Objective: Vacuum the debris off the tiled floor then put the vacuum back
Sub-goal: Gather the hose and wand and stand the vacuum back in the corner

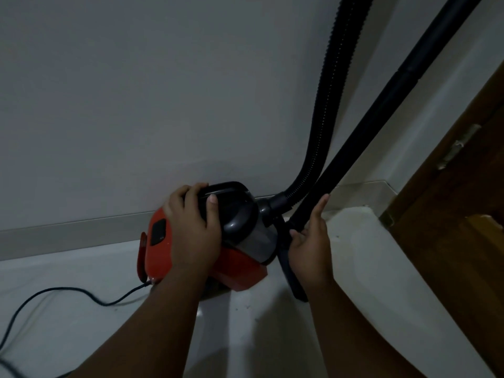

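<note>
A red and dark grey canister vacuum point(240, 266) sits on the pale tiled floor point(245, 323) against the wall's skirting. My left hand point(191, 230) is wrapped around its black carry handle point(226, 190) on top. A ribbed black hose point(324, 110) rises from the vacuum's front. Beside it a rigid black wand point(381, 105) leans up into the corner, with its floor nozzle point(290, 271) on the tiles. My right hand point(311, 241) rests against the wand's lower end, fingers extended along it, thumb on the other side.
A black power cord point(68, 291) trails left from the vacuum across the floor. A grey wall point(163, 91) stands behind. A brown wooden door and frame point(463, 200) fill the right side, past a white raised step point(381, 268).
</note>
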